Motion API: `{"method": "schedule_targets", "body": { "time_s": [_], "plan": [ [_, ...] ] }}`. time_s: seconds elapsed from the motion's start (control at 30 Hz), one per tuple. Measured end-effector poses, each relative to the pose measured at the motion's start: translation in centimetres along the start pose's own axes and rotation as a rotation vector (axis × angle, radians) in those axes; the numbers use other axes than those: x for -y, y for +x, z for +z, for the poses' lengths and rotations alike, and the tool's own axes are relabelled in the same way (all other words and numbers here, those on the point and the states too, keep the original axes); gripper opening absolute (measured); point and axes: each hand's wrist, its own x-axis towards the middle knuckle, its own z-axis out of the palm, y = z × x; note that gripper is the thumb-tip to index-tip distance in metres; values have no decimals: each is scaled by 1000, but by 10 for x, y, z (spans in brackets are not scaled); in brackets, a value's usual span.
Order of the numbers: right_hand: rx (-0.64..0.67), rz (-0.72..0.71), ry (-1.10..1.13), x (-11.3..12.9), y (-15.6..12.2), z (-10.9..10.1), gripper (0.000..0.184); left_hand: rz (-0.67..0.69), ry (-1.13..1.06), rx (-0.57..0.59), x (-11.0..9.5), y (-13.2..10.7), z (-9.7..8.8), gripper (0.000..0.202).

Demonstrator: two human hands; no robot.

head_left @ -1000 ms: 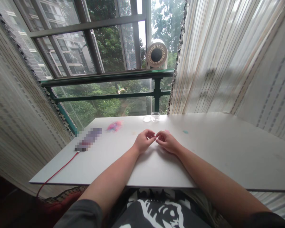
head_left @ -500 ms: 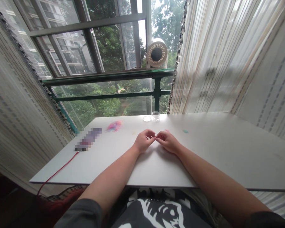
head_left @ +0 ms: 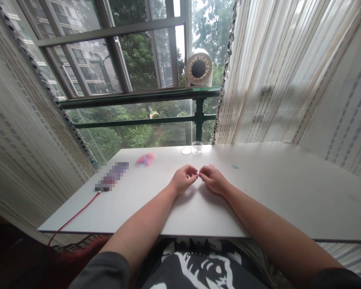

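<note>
One left hand (head_left: 183,179) and one right hand (head_left: 214,179) curl nearly together over the bench (head_left: 276,196); whether they grasp anything, I cannot tell; pink bits (head_left: 211,165) lie just beyond the right; apparently delicate finger work, calling for steadiness.

A loose, mottled pink, purple and blue pile (head_left: 145,159), a small pink piece (head_left: 211,165) and a small teal piece (head_left: 235,166) show against a plain white worktop (head_left: 303,188). The sheer off-white curtain (head_left: 258,80) has dashed grey stripes.
</note>
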Motion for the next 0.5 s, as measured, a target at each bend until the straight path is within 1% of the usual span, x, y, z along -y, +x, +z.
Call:
{"method": "schedule_targets", "body": {
  "time_s": [0.37,0.5],
  "plan": [
    [12,14,29,1,0,1,14,-13,-7,19,0,-1,0,19],
    [13,30,27,0,0,1,17,-15,0,15,-1,-1,1,18]
  ]
}}
